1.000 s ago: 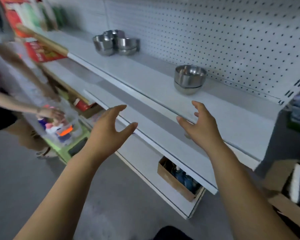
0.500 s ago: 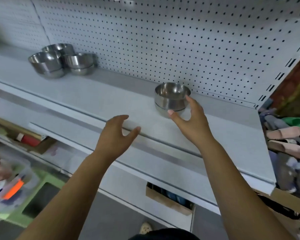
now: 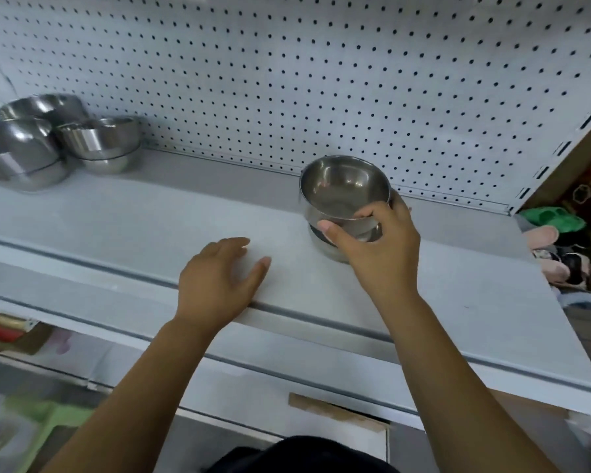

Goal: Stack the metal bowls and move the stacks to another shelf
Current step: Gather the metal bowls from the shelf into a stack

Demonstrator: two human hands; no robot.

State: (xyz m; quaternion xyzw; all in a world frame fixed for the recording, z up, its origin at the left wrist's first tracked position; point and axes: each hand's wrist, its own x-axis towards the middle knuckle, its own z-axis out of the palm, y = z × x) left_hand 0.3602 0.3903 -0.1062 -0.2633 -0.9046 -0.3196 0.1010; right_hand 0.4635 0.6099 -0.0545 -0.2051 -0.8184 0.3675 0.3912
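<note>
A small stack of metal bowls (image 3: 344, 191) stands on the white top shelf (image 3: 144, 216), right of centre. My right hand (image 3: 376, 247) grips the stack's near side, and the upper bowl is tilted toward me. My left hand (image 3: 215, 281) hovers over the shelf's front part, left of that stack, fingers apart and holding nothing. More stacked metal bowls (image 3: 93, 145) are grouped at the shelf's far left against the pegboard, including a larger stack (image 3: 17, 155).
A white pegboard wall (image 3: 321, 80) backs the shelf. Lower white shelves (image 3: 82, 322) jut out beneath. Slippers and shoes (image 3: 553, 240) fill the unit to the right. A cardboard box edge (image 3: 335, 411) shows below, and a green stool (image 3: 58, 418) at lower left.
My right hand moved from beside the bowl stack to closing on it, and the upper bowl tipped toward me. My left hand slid forward over the shelf. The view swung closer.
</note>
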